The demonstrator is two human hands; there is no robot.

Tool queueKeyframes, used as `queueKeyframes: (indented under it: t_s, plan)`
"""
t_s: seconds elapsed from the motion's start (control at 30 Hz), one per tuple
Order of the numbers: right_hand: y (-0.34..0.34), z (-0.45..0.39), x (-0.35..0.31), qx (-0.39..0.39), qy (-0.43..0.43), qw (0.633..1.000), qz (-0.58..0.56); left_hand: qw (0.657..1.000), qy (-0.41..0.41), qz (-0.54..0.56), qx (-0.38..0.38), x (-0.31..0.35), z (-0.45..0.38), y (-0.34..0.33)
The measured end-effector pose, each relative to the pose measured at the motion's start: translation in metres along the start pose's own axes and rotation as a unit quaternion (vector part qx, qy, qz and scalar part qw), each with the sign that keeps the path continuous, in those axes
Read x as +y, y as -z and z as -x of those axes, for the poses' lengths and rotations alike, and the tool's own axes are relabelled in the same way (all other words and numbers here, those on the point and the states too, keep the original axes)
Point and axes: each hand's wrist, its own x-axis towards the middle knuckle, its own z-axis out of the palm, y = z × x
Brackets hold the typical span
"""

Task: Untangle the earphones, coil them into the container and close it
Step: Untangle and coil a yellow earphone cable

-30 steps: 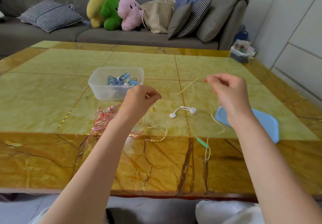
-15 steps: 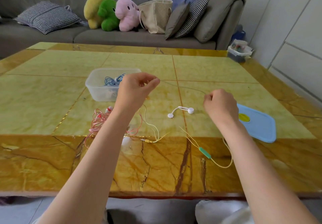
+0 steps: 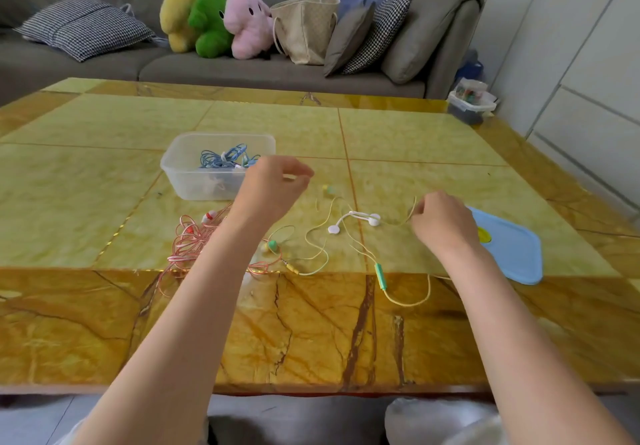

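Pinching a thin yellow earphone cord (image 3: 412, 210) between thumb and fingertips, the right hand (image 3: 441, 224) hovers low over the glossy yellow-green marble worktop (image 3: 433, 139), just left of the flat pale-blue plastic lid (image 3: 509, 254). From that pinch the cord drops to the worktop and wanders leftward and toward the person in loose bends, past the small white earbud pair (image 3: 353, 221) that lies between the two hands, down to the green inline remote (image 3: 381, 275) and a loop near the brown border. Its long run therefore lies crosswise, left to right, with most of the slack sitting nearer the left hand (image 3: 273, 188). That hand is raised beside the clear rectangular plastic container (image 3: 180, 171), fingers curled in with thumb and forefinger tips close; whether a strand is caught between them I cannot tell, since nothing fine shows there. A yellow-and-green earbud (image 3: 270, 245) rests just right of the left forearm, and another faint one (image 3: 327, 189) lies right of the left fingertips. The container already holds a coiled blue earphone bundle (image 3: 225, 159), while a tangled pink-red cord heap (image 3: 190, 243) sits left of the left forearm, well apart from the yellow cord's free end. Judging from this, gathering the yellow cord calls for the left hand, the nearer one, to take up the slack toward the right hand's pinch.
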Motion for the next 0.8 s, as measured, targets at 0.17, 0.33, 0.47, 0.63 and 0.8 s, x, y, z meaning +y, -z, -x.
queueKeyframes:
  t_s: [0.17, 0.33, 0.47, 0.63, 0.8]
  plan:
    - [0.018, 0.012, -0.026, 0.100, 0.147, 0.981, -0.081, 0.969, -0.029, -0.166, -0.179, -0.001, 0.024, -0.004]
    - [0.006, 0.035, -0.054, -0.130, 0.245, 0.952, -0.129, 0.937, -0.017, -0.280, -0.208, -0.019, 0.040, -0.030]
    - [-0.007, 0.031, -0.055, -0.148, 0.242, 0.952, -0.117, 0.966, -0.034, -0.215, -0.142, -0.015, 0.032, -0.008]
    - [-0.009, 0.020, -0.046, -0.130, 0.189, 0.971, -0.070, 0.996, -0.055, -0.069, 0.025, -0.006, 0.020, 0.022]
    - [-0.009, 0.017, -0.046, -0.096, 0.153, 0.983, -0.033, 0.995, -0.041, -0.007, 0.088, -0.008, 0.015, 0.031]
